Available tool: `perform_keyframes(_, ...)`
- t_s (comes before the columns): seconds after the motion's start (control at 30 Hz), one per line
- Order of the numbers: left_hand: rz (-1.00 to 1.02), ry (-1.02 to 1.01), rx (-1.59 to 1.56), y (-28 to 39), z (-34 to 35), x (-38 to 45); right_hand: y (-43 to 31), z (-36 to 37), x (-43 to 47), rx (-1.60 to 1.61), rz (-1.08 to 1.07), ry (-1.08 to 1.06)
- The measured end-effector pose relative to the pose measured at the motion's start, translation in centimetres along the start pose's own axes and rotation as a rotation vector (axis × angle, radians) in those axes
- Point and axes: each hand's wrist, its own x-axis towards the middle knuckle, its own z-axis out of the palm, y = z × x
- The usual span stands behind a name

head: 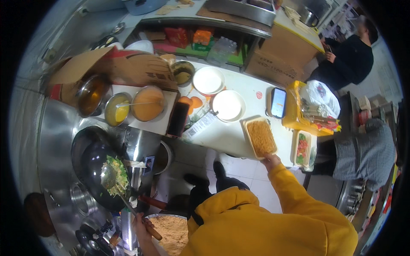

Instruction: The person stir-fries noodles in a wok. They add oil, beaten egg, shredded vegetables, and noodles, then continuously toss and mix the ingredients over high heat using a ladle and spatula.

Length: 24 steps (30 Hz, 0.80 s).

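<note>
My left hand (143,225) is closed round the wooden handle of a metal ladle (109,176), whose bowl rests among chopped greens and pale strips (121,179) in a black wok (91,153). Stretched out to the other side, my right hand (271,160) grips the near end of a rectangular takeaway tray (247,136) filled with brown noodles (261,136), at the edge of the white table. Its fingers are partly hidden by the tray. A smaller tray (302,148) with green and red pieces lies farther right.
Two white bowls (209,80) stand on the table (221,137). Bowls of orange (148,104) and yellow (121,113) contents sit near the wok. A yellow crate (292,104) stands beside a phone (278,102). Two people (352,57) are at the right. A tub of crumb-like food (171,230) is below.
</note>
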Motion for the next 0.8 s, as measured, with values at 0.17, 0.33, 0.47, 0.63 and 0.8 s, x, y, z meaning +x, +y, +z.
perform_keyframes(0.17,0.19,0.189,0.5,-1.4,-3.5,0.7,0.3,0.0,-3.3,-0.587,-0.048,-0.39)
perform_keyframes(0.33,0.955,0.225,0.78,4.6,0.9,-1.8,2.3,17.9,-12.8,-0.6,0.087,-0.851)
perform_keyframes(0.47,1.175,-0.004,0.992,12.7,7.8,-4.0,9.2,31.4,-16.0,-0.735,-0.171,-1.363)
perform_keyframes(0.63,1.033,0.227,0.831,15.9,5.9,4.4,15.1,45.1,-24.8,-0.876,-0.576,-1.457)
perform_keyframes(0.8,0.919,0.333,0.767,16.4,0.4,11.7,18.4,52.0,-26.6,-1.002,-1.286,-1.528)
